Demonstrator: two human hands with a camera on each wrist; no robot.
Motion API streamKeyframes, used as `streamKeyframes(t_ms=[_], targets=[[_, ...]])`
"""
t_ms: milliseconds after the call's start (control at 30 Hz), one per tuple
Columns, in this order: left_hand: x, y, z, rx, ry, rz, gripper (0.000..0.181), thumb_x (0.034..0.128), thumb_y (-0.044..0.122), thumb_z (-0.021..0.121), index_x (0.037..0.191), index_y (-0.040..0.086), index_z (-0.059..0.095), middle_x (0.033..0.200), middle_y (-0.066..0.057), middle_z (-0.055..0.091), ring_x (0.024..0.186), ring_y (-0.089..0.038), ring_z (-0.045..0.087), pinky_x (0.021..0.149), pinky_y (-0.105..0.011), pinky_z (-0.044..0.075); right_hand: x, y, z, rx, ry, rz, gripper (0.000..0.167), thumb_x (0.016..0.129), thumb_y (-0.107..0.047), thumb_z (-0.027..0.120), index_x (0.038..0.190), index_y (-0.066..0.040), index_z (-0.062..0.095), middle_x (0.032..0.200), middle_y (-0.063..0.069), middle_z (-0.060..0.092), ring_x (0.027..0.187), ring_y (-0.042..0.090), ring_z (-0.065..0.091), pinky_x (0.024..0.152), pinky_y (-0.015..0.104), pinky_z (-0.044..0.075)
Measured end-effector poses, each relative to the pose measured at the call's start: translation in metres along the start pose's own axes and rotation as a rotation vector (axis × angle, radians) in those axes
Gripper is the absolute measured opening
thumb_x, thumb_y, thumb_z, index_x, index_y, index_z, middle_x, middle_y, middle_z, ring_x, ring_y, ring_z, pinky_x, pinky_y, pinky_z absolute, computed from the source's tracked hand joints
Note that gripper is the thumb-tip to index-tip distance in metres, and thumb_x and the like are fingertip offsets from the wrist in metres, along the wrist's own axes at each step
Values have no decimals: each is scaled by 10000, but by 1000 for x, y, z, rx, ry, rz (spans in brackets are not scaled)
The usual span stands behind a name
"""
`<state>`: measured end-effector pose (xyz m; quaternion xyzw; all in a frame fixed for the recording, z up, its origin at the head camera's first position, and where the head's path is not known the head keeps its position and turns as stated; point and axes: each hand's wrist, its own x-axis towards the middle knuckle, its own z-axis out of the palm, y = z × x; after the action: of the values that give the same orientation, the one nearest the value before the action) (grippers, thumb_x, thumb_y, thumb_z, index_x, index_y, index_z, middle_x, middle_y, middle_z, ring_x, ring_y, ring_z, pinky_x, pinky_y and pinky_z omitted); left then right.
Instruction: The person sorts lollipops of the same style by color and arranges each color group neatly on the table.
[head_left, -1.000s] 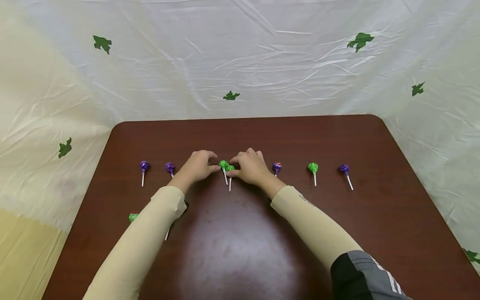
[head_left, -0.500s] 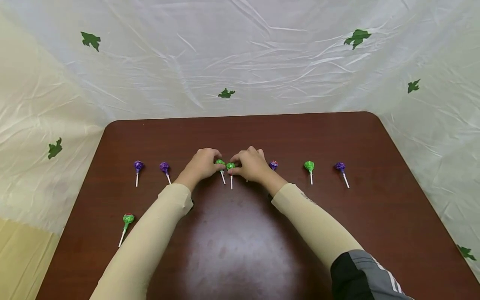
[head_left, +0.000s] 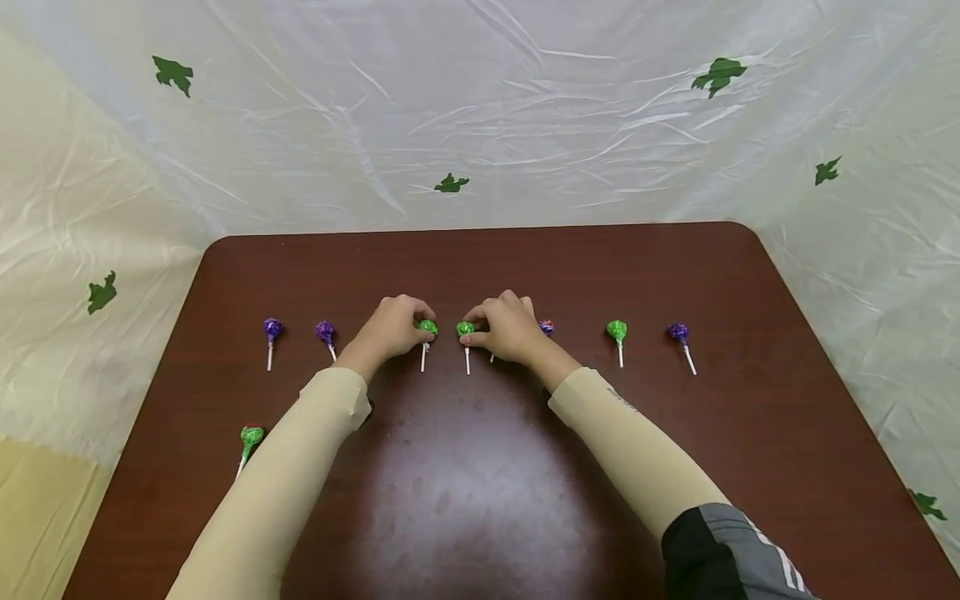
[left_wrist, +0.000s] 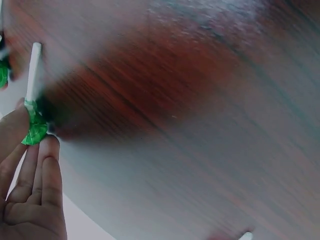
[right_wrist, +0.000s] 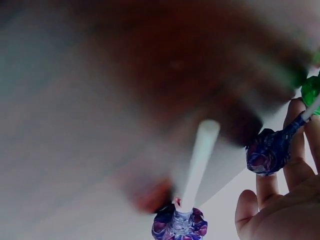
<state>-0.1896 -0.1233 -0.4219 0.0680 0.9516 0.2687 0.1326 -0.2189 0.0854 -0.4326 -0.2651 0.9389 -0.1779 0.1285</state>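
Note:
My left hand (head_left: 393, 327) pinches a green-wrapped lollipop (head_left: 428, 327) between thumb and fingers, its white stick pointing toward me. In the left wrist view the wrapper (left_wrist: 36, 131) of that lollipop shows at the fingertips. Just to the right, my right hand (head_left: 504, 327) pinches a second green lollipop (head_left: 465, 328) by its head. A gap separates the two. Beneath the right hand lies a purple lollipop, mostly hidden from the head camera; the right wrist view shows its purple head (right_wrist: 269, 151) beside the fingers. Another purple lollipop (head_left: 547, 326) peeks out behind the right wrist.
Two purple lollipops, one farther left (head_left: 273, 328) and one nearer (head_left: 326, 331), lie left of my hands. To the right are a green lollipop (head_left: 617, 330) and a purple lollipop (head_left: 678, 332). One green lollipop (head_left: 252, 435) lies beside my left forearm on the brown table (head_left: 480, 517).
The two green lollipops overlapped a second ago and now lie apart. My left hand has carried its lollipop left, while my right hand has shifted its own slightly right.

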Motion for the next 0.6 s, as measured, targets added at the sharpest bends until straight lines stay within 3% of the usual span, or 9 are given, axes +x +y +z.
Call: streamKeyframes(t_ms=[333,600], targets=[[2,-1,1,-23,-15,-50,269,876,170,761,1135,101,737,1084,-94,722,1052,-262,635,908,-407,521,1,-2,0,14,2,8,307,882,-438,729,1135,-264,747,1023,-65,702,1031,198,453,896,442,261],[2,-1,1,-12,-18,-33,271,876,166,758,1135,91,735,1071,-102,722,1044,-268,636,907,-413,517,-1,-4,-1,14,3,16,304,884,-431,730,1133,-258,748,1011,-60,703,1031,200,457,893,442,265]])
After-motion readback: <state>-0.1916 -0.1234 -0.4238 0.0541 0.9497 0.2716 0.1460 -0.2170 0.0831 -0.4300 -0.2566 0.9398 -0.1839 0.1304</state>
